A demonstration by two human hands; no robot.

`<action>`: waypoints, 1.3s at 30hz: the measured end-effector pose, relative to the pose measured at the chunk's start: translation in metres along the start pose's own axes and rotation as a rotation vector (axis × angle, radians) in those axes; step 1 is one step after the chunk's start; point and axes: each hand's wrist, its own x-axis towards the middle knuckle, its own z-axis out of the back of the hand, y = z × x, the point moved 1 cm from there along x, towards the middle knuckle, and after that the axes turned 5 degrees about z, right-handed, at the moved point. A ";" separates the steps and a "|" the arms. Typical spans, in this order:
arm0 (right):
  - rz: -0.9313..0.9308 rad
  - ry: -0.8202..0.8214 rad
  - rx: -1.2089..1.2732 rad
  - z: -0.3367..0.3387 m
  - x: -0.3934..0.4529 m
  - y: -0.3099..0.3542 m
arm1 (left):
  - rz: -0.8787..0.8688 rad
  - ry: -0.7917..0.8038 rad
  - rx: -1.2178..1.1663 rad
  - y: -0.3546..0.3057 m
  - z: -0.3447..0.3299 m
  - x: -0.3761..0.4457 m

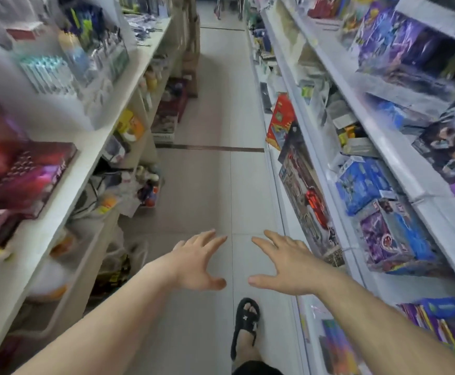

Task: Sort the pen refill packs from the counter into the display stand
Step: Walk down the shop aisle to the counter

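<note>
Fingers [207, 239] of the left hand [196, 263] are spread straight and hold nothing, and those of the right hand [283, 263] are splayed the same way, also empty. Both bare arms reach forward at waist height over a pale tiled floor [215, 185], the two hands near each other but apart, palms down. One foot in a black slipper [245, 323] steps ahead below them. This is a narrow shop aisle. On the left runs a white shelf [93, 147] with blurred stationery and a dark red box [31, 177]; on the right, white shelving [383, 136] holds boxed toys, among them a blue box [364, 182]. No pen refill packs can be made out, and neither the surface they should be on nor the display stand can be picked out; the blur on the left makes small goods there unreadable. The person seems to be walking between places, with sorting not in hand at this moment. The aisle is tight and goods lean out from the lower right shelves, so a swinging arm or a hurried step could knock a box down, and the loose slipper could catch on stock standing on the floor.
</note>
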 end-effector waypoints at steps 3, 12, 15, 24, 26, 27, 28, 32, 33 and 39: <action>0.033 0.032 0.017 0.043 0.055 -0.048 | 0.053 0.011 -0.007 -0.006 0.041 0.065; 0.108 0.084 0.013 0.177 0.186 -0.142 | 0.127 0.013 -0.057 -0.007 0.166 0.206; 0.110 0.082 -0.013 0.217 0.244 -0.160 | 0.153 -0.001 -0.051 0.014 0.200 0.259; 0.010 0.098 -0.092 0.352 0.416 -0.205 | 0.065 -0.008 -0.081 0.084 0.328 0.451; -0.001 0.079 -0.099 0.386 0.452 -0.213 | 0.055 -0.022 -0.085 0.098 0.363 0.487; -0.002 0.070 -0.103 0.402 0.470 -0.217 | 0.051 -0.028 -0.085 0.105 0.380 0.504; -0.002 0.062 -0.102 0.417 0.488 -0.221 | 0.048 -0.032 -0.084 0.111 0.395 0.520; 0.014 0.050 -0.071 0.466 0.558 -0.237 | 0.061 -0.022 -0.061 0.136 0.447 0.581; 0.028 0.045 -0.067 0.478 0.577 -0.242 | 0.070 -0.024 -0.059 0.143 0.459 0.597; 0.151 0.040 -0.078 0.548 0.705 -0.282 | 0.156 -0.086 -0.121 0.181 0.525 0.702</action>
